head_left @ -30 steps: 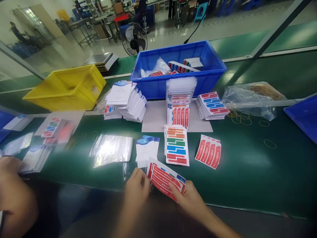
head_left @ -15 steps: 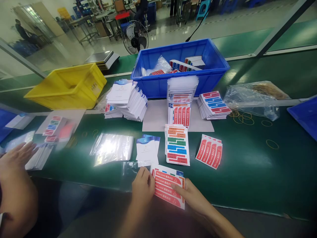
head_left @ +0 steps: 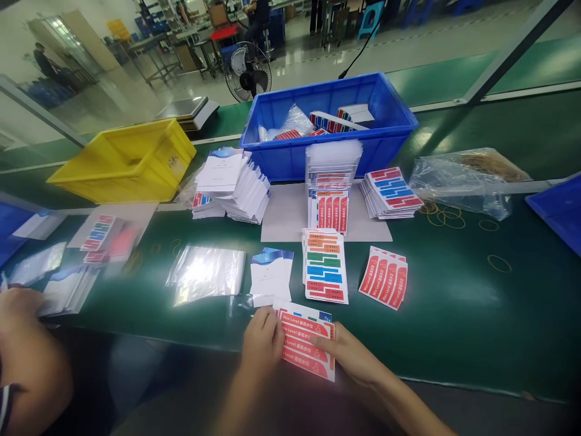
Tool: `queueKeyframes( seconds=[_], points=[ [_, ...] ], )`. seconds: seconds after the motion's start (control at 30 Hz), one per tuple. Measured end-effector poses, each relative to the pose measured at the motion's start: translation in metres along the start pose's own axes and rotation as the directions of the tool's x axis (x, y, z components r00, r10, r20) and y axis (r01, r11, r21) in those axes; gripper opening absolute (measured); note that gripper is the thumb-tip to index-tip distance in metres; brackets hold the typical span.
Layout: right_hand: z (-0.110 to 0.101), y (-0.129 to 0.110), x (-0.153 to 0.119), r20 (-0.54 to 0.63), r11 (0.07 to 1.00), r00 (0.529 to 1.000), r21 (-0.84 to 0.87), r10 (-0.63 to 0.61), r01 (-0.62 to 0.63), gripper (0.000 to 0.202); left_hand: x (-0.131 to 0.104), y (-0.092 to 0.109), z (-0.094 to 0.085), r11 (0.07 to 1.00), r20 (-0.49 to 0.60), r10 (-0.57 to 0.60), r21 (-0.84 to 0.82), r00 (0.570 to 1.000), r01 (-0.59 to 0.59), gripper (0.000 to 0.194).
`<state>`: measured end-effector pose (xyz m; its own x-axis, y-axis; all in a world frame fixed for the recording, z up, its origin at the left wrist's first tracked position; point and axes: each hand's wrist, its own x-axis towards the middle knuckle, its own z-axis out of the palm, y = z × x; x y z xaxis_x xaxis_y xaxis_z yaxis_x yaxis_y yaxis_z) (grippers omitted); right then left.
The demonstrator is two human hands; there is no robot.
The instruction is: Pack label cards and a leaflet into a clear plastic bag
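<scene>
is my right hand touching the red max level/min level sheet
Touching. The head view shows the right hand at the right edge of the red sheet, with its thumb lying across the printed face.

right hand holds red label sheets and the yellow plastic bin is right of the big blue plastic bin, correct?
The head view shows the yellow plastic bin left of the big blue bin, not right; the right hand does hold red label sheets.
</scene>
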<state>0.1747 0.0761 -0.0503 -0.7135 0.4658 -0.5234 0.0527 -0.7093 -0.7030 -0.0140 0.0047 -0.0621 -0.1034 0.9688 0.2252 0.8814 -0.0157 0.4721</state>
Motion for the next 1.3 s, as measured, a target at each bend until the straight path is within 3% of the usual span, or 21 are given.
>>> queueKeyframes(
  seconds=[0.13,0.3,0.5,0.67,0.77,0.87,0.97,1.07,1.17,1.23,1.27,1.3],
  points=[
    [0.001,0.008,0.005,-0.022,0.997,0.999,-0.078,-0.030,0.028,0.058,-0.001,-0.004,0.000,0.999,0.035,0.042,0.021,0.999,-0.043,0.013],
    [0.004,0.016,0.007,-0.064,0.988,0.996,-0.145,-0.069,0.059,0.057,0.001,-0.007,-0.009,0.996,0.047,-0.036,0.084,0.998,0.032,0.012],
    [0.006,0.006,0.007,-0.069,0.931,0.995,-0.362,-0.069,0.040,0.047,0.001,0.006,-0.012,0.993,0.090,0.064,0.089,0.994,-0.072,0.012],
    [0.012,0.013,0.008,-0.062,0.974,0.989,-0.194,-0.134,0.120,0.051,-0.002,0.012,-0.015,0.991,0.041,-0.051,0.124,0.998,0.045,0.014],
    [0.018,0.022,0.011,-0.074,0.935,0.976,-0.308,-0.206,0.174,0.052,-0.005,0.016,-0.013,0.987,0.106,-0.078,0.150,0.991,0.062,0.014],
    [0.022,0.022,0.014,-0.047,0.875,0.964,-0.434,-0.262,0.216,0.051,-0.008,0.021,-0.011,0.994,0.151,-0.073,0.098,0.986,0.058,0.014],
    [0.023,0.010,0.009,-0.068,0.895,0.965,-0.394,-0.255,0.209,0.052,-0.009,0.027,-0.015,0.992,0.093,-0.125,0.002,0.988,0.126,0.016],
    [0.024,-0.006,0.000,0.068,0.843,0.958,-0.461,-0.279,0.278,0.049,-0.007,0.033,-0.025,0.970,0.051,-0.160,-0.176,0.986,0.167,0.018],
    [0.025,-0.018,-0.008,0.246,0.753,0.912,-0.515,-0.328,0.409,0.045,-0.002,0.040,-0.038,0.926,0.028,-0.205,-0.319,0.978,0.203,0.020],
    [0.026,-0.019,-0.011,0.236,0.686,0.861,-0.526,-0.449,0.502,0.043,0.002,0.045,-0.045,0.901,-0.017,-0.246,-0.373,0.969,0.222,0.021],
    [0.026,-0.019,-0.013,0.213,0.613,0.809,-0.555,-0.548,0.562,0.043,0.005,0.047,-0.048,0.887,-0.043,-0.277,-0.397,0.960,0.238,0.022],
    [0.027,-0.018,-0.013,0.213,0.498,0.727,-0.604,-0.652,0.623,0.046,0.007,0.049,-0.051,0.872,-0.067,-0.308,-0.418,0.949,0.253,0.023]
  ],
)
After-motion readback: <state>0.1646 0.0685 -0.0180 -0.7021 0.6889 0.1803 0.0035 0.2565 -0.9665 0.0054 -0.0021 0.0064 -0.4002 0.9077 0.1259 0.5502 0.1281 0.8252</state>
